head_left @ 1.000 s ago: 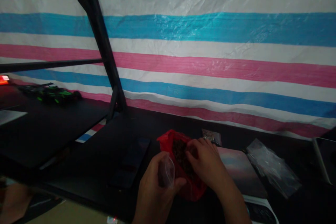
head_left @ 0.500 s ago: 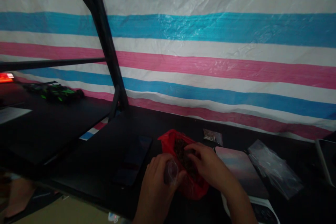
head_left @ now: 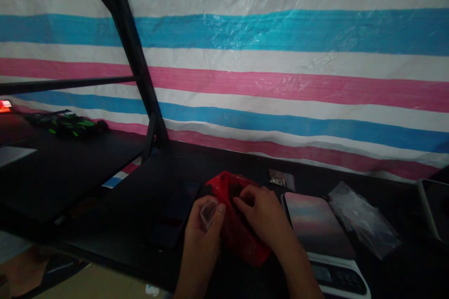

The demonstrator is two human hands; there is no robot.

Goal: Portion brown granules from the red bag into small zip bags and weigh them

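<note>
A red plastic bag (head_left: 245, 240) stands open on the black table, with dark brown bits inside its mouth. My left hand (head_left: 203, 229), at the bag's left side, is closed on a small clear plastic bag (head_left: 208, 211), its mouth spread between thumb and fingers. My right hand (head_left: 263, 212) reaches into the red bag's mouth from the right, fingers bent together; what they hold, if anything, is hidden. Right of the bag lies a scale (head_left: 317, 226) with a shiny plate and a small display.
Behind the scale lies a small filled clear bag (head_left: 281, 179). Empty clear bags (head_left: 365, 219) are to its right. A dark flat device (head_left: 175, 215) lies left of my hands. A green-and-black model car (head_left: 75, 125) stands on the left table (head_left: 80, 163). A black post (head_left: 135, 56) rises behind.
My left hand has moved slightly left and up, and the clear bag's mouth now shows more openly. My right hand has shifted left at the red bag's mouth. The scale's display has come into view.
</note>
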